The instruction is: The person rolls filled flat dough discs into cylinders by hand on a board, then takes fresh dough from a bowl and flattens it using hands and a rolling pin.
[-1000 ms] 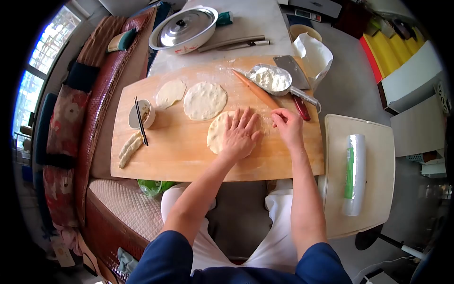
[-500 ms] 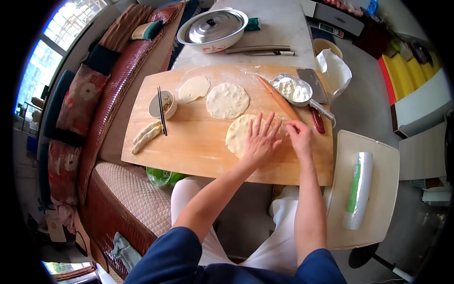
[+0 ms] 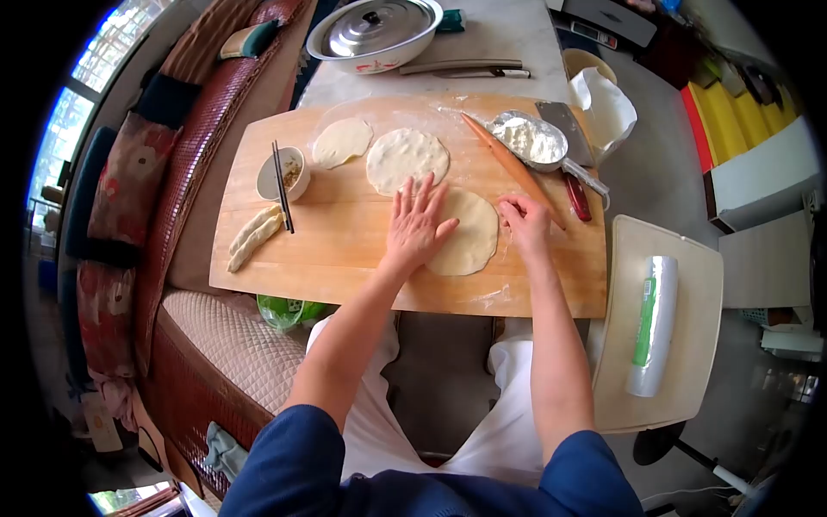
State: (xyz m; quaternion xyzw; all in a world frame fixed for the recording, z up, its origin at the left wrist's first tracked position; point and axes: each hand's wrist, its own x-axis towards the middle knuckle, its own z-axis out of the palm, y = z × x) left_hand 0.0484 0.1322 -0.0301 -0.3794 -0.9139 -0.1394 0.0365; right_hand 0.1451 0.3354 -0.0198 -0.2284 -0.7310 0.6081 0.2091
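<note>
Dough round (image 3: pixel 469 239), one: on the board (image 3: pixel 345 271), right of centre, nearer the near edge than the far.
Left hand (image 3: pixel 415 222), one: wide, palm down, fingers spread, overlapping the round's left rim; contact pressure I cannot tell.
Right hand (image 3: pixel 525 221), one: narrow, fingers curled in, just beside the round's right rim; whether it pinches anything I cannot tell.
Handling note: flattening, by my judgement; I would press with the whole palm, centre to rim, turning the round for even thickness, and keep fingertips from denting it.
Second round (image 3: pixel 408 161), one: beyond, toward the far edge, near the left fingertips; I would keep them clear.
Pin (image 3: pixel 504 159), one: slanting, right of both rounds.
Scoop (image 3: pixel 534 142), one: flour-filled, far right corner.
</note>
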